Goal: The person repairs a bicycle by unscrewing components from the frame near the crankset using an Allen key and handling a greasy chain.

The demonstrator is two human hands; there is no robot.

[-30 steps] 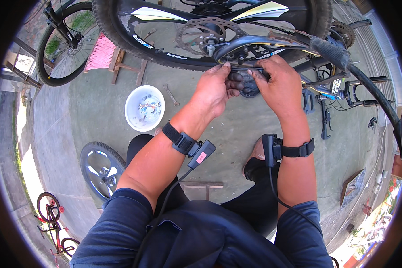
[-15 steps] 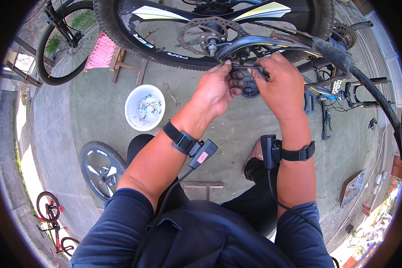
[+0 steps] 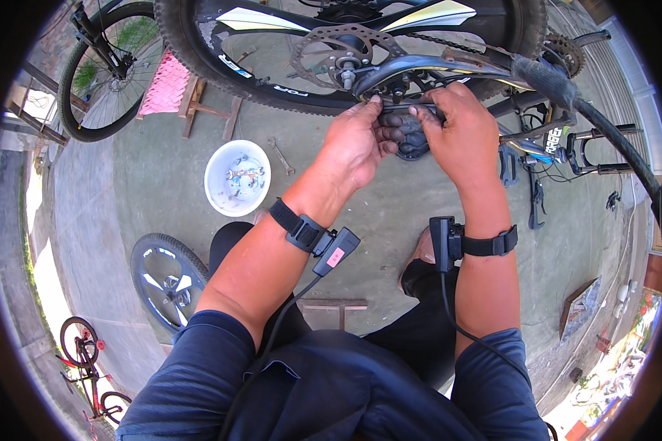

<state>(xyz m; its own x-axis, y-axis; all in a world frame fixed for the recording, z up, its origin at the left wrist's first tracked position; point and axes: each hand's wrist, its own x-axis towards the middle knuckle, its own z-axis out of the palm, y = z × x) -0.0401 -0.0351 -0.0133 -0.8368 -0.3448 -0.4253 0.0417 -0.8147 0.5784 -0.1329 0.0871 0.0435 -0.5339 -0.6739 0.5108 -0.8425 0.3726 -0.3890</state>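
A bicycle wheel with a black tyre [image 3: 221,82] and a silver brake disc [image 3: 312,55] lies across the top of the head view. Beside the disc runs the bicycle's dark frame tube [image 3: 449,66]. My left hand [image 3: 357,143] is closed at the frame end below the hub, thumb pressed at a small part there. What it pinches is too small to name. My right hand [image 3: 456,125] is closed, thumb against fingers, on a thin dark rod [image 3: 413,107] that stretches toward my left hand. Whether the rod is a tool or a cable does not show. Both sets of fingertips are blackened.
A white bucket [image 3: 217,165] holds wrenches and small parts. Near it on the floor lies a wrench [image 3: 281,156]. A loose wheel [image 3: 151,268] is at my left, a pink woven stool [image 3: 165,88] farther off. A bicycle fork [image 3: 603,151] lies at the right.
My right hand has shifted slightly left, its fingers closing in along the rod. My left hand stays almost in place.
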